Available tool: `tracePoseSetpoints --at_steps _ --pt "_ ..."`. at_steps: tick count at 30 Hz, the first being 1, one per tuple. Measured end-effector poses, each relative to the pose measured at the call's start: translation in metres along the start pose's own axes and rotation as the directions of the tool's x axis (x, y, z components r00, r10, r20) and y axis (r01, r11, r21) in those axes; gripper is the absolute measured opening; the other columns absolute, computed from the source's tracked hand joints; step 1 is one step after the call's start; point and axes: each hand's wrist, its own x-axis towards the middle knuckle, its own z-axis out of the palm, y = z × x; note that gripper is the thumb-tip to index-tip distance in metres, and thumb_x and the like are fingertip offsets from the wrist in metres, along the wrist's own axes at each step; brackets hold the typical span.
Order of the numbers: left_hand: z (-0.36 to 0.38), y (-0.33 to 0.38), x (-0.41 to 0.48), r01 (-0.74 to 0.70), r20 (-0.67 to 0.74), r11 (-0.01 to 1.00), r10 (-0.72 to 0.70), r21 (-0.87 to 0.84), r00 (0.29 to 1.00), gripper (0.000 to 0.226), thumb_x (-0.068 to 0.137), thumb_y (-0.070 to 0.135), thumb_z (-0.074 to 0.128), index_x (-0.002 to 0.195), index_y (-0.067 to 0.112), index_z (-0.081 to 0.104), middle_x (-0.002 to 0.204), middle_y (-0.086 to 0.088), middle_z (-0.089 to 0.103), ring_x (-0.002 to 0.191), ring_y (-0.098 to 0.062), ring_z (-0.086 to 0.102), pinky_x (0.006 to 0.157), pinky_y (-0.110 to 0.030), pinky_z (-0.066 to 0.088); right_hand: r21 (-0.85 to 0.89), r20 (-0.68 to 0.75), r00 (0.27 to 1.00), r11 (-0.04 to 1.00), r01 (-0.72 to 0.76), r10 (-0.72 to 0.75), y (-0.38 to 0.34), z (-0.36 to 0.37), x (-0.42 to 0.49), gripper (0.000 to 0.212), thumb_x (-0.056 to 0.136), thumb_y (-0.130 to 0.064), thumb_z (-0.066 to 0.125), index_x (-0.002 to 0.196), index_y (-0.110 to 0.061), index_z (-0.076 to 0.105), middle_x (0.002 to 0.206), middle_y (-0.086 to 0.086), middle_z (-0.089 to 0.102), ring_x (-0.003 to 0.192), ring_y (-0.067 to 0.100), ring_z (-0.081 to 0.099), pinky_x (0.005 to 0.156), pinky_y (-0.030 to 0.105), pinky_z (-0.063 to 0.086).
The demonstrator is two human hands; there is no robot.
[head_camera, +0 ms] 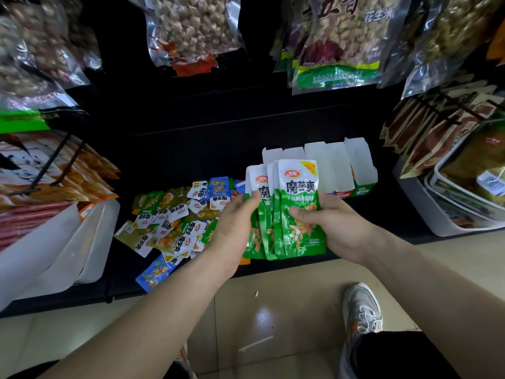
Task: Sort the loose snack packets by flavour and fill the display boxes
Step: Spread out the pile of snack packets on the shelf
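A fanned stack of green-and-white snack packets [297,192] stands upright between my hands, above the front edge of the black shelf [191,149]. My left hand [232,228] grips the stack's left side with the thumb on its front. My right hand [333,228] holds the right side, thumb pressed across the front packet. Loose packets [175,222] in green, olive, blue and orange lie heaped on the shelf to the left. White display boxes [336,165] stand open behind the stack, at the right.
White plastic bins [68,242] sit at the left of the shelf, and another white bin [448,214] of bagged goods at the right. Hanging bags of peanuts [191,26] crowd the space above. My grey shoe [360,315] rests on the tiled floor below.
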Motion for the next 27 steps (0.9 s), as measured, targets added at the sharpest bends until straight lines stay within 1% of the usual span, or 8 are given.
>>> tracePoseSetpoints --at_steps 1,3,7,10,15,21,24,27 --pt "0.000 -0.002 0.002 0.012 -0.015 0.999 -0.013 -0.048 1.000 0.063 0.086 0.050 0.070 0.142 0.028 0.051 0.137 0.015 0.055 0.126 -0.004 0.048 0.112 -0.033 0.033 0.022 -0.016 1.000 1.000 -0.002 0.003 0.001 0.000 0.000 0.044 0.088 -0.013 0.074 0.130 -0.015 0.061 0.120 0.003 0.072 0.117 0.020 0.064 0.113 0.048 0.037" --pt "-0.001 -0.005 0.003 -0.029 -0.022 0.999 0.028 -0.017 0.999 0.063 0.094 0.034 0.065 0.151 0.022 0.040 0.147 0.011 0.050 0.124 0.001 0.043 0.110 -0.028 0.028 0.031 -0.038 0.999 0.999 0.011 -0.010 0.001 -0.001 0.000 0.037 0.089 -0.009 0.072 0.123 -0.019 0.063 0.112 -0.005 0.075 0.104 0.006 0.068 0.104 0.038 0.042" --pt "-0.008 -0.013 0.006 -0.062 -0.043 0.994 0.066 0.092 0.997 0.026 0.095 0.024 0.069 0.108 0.041 0.055 0.086 0.027 0.066 0.076 0.021 0.061 0.072 -0.009 0.042 0.006 -0.067 0.997 0.999 0.050 -0.049 0.004 -0.001 0.002 0.029 0.090 -0.006 0.070 0.116 -0.017 0.067 0.109 -0.001 0.077 0.104 0.015 0.071 0.094 0.037 0.049" --pt "-0.010 -0.010 0.004 -0.077 -0.094 0.993 0.085 0.088 0.992 0.034 0.089 0.024 0.076 0.109 0.037 0.052 0.088 0.026 0.063 0.071 0.026 0.058 0.057 -0.001 0.042 0.016 -0.138 0.989 0.998 0.063 -0.060 0.006 -0.004 0.004 0.031 0.090 -0.006 0.071 0.119 -0.017 0.066 0.111 0.000 0.076 0.111 0.019 0.068 0.099 0.040 0.048" --pt "-0.008 -0.009 0.008 -0.039 -0.074 0.998 0.043 0.051 0.996 0.020 0.095 0.023 0.068 0.090 0.039 0.056 0.074 0.031 0.063 0.073 0.019 0.054 0.066 -0.011 0.034 0.041 -0.174 0.984 0.998 0.051 -0.043 0.008 -0.005 0.006 0.036 0.090 -0.012 0.073 0.124 -0.014 0.062 0.116 -0.001 0.073 0.115 0.017 0.063 0.107 0.040 0.041" --pt "-0.007 -0.008 0.007 -0.075 -0.056 0.982 0.086 0.175 0.995 0.063 0.090 0.015 0.075 0.145 0.020 0.045 0.076 0.031 0.066 0.070 0.030 0.055 0.056 0.001 0.040 0.087 -0.177 0.984 0.996 0.036 -0.020 0.005 -0.006 0.003 0.045 0.088 -0.016 0.075 0.129 -0.013 0.059 0.126 0.003 0.068 0.123 0.023 0.058 0.118 0.056 0.029" --pt "-0.005 -0.013 0.010 -0.070 -0.036 0.986 0.076 0.149 0.996 0.069 0.091 0.018 0.074 0.150 0.021 0.039 0.087 0.035 0.048 0.071 0.032 0.050 0.071 -0.005 0.037 0.100 -0.184 0.983 0.995 0.024 -0.005 0.006 -0.007 0.003 0.041 0.089 -0.017 0.074 0.128 -0.017 0.059 0.124 -0.002 0.069 0.121 0.017 0.057 0.119 0.055 0.026" --pt "0.001 -0.013 0.011 -0.059 -0.012 0.994 0.060 0.091 0.998 0.062 0.096 0.023 0.066 0.152 0.025 0.037 0.102 0.024 0.045 0.097 0.008 0.050 0.096 -0.024 0.031 0.139 -0.176 0.984 0.990 0.018 0.006 0.006 -0.006 0.002 0.034 0.091 -0.016 0.072 0.123 -0.021 0.063 0.115 -0.010 0.073 0.116 0.011 0.059 0.119 0.053 0.027"
